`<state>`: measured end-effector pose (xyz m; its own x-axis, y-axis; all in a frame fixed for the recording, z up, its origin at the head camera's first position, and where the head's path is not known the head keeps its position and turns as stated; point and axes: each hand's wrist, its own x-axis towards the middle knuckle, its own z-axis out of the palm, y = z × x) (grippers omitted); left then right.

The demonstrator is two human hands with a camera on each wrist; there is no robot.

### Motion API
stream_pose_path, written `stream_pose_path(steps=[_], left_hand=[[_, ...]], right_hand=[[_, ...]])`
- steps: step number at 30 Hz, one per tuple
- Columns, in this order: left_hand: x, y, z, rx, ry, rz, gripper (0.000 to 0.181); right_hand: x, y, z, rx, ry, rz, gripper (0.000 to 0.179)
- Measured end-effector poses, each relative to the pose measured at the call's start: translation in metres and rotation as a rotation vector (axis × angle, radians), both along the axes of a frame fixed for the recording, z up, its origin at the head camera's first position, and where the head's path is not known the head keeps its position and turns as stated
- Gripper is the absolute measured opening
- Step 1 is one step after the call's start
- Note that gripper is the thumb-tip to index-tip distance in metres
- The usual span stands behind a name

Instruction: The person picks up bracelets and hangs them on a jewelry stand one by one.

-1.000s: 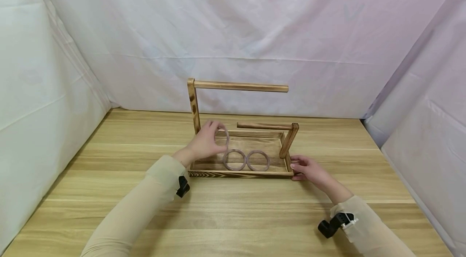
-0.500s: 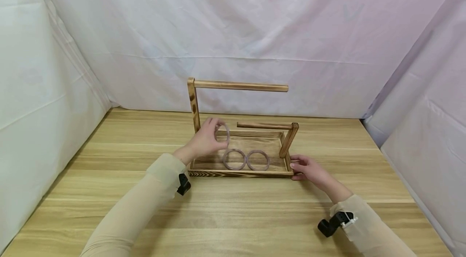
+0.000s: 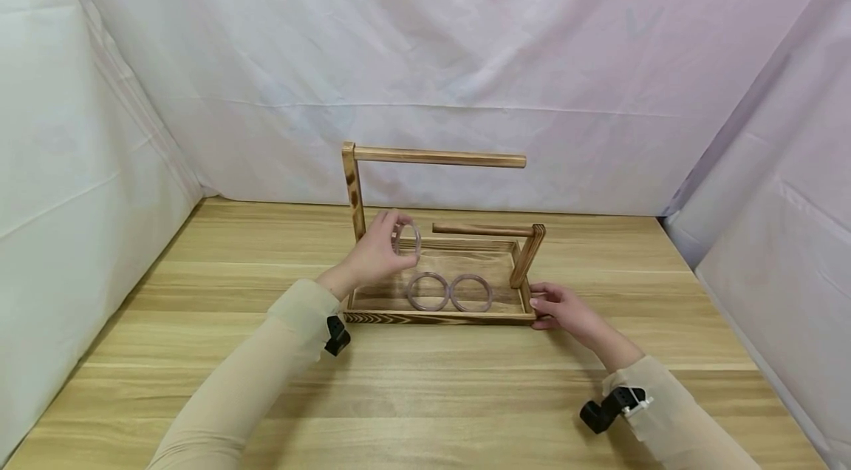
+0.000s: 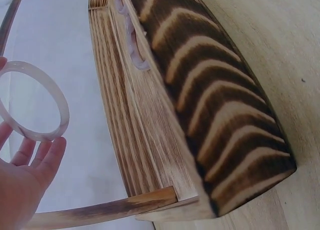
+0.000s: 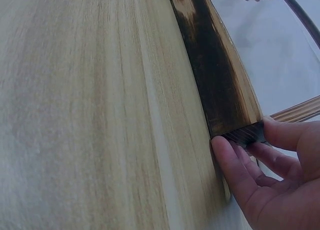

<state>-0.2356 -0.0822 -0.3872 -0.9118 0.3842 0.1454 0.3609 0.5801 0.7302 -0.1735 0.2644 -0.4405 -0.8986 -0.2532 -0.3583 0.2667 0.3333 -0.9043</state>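
My left hand (image 3: pixel 375 254) pinches a pale translucent bangle (image 4: pixel 64 108) between thumb and fingers, upright above the left part of a wooden tray (image 3: pixel 439 319). Inside the tray, two more bangles lie side by side: a left bangle (image 3: pixel 409 293) and a right bangle (image 3: pixel 490 295). At the tray's right end my right hand (image 3: pixel 565 313) grips the front corner, its thumb on the upper edge and fingers against the end wall in the right wrist view.
A tall post on the tray's left carries a long upper bar (image 3: pixel 439 157) reaching right. From a shorter right post, a lower bar (image 3: pixel 482 230) points left, its free end near the held bangle. White cloth (image 3: pixel 425 49) hangs behind the wooden table (image 3: pixel 425 396).
My left hand has risen slightly, lifting the bangle away from the two lying in the tray. The right hand stays at the tray's corner.
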Motion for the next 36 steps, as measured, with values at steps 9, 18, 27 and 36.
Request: stream_pose_path(steps=[9,18,27,36], left_hand=[[-0.001,0.001,0.0,0.015,0.017,0.0,0.056],[0.0,0.007,0.004,0.058,-0.001,-0.018,0.059],[0.0,0.016,0.009,0.066,0.0,-0.022,0.061],[-0.002,0.022,0.011,0.089,0.003,-0.056,0.061]], right_hand=[[0.0,0.0,-0.001,0.011,0.002,0.006,0.052],[0.0,0.001,0.001,0.008,-0.01,0.003,0.053],[0.0,0.0,0.001,-0.005,-0.011,-0.004,0.051],[0.0,0.0,0.0,0.002,-0.009,0.007,0.051]])
